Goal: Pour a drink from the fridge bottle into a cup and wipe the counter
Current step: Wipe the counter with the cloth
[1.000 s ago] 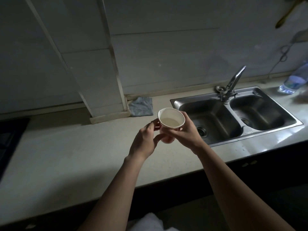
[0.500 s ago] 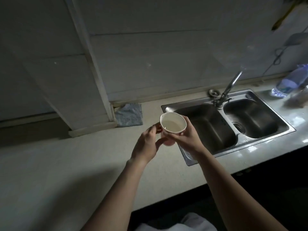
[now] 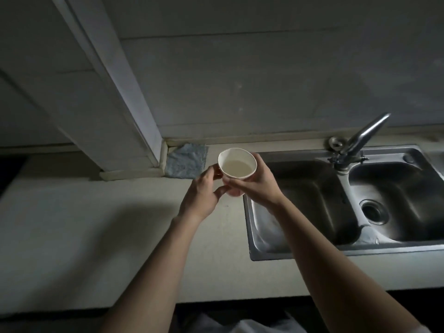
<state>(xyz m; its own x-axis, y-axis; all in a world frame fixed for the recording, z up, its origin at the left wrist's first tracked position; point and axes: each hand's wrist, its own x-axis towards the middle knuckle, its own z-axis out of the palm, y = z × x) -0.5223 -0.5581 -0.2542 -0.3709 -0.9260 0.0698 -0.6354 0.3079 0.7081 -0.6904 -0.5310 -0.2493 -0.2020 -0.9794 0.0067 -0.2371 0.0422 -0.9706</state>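
Head-camera view: I am standing at a pale counter [image 3: 72,236] in dim light, and I am holding a white paper cup [image 3: 237,166] in both hands above its surface, just left of the steel double sink [image 3: 300,207]. Largest in sight are the counter and the sink with its faucet [image 3: 360,138]; smaller is a grey-blue cloth [image 3: 186,160] lying folded at the wall (likely the one meant for wiping), just behind and to the left of the cup. My left hand [image 3: 204,195] is closing on the cup's near left side, thumb and fingertips [image 3: 219,190] pinching the lower wall. My right hand [image 3: 257,186] is wrapping around the right side, fingers curled under the base. I judge that I am using two hands because thin paper buckles easily and pale liquid is sitting inside, so steadying from both sides is keeping it from slopping. The cup's long axis is running nearly vertical, tipped slightly toward me, with the mouth pointing up at the camera. No bottle is showing anywhere, so pouring appears done and wiping is still waiting.
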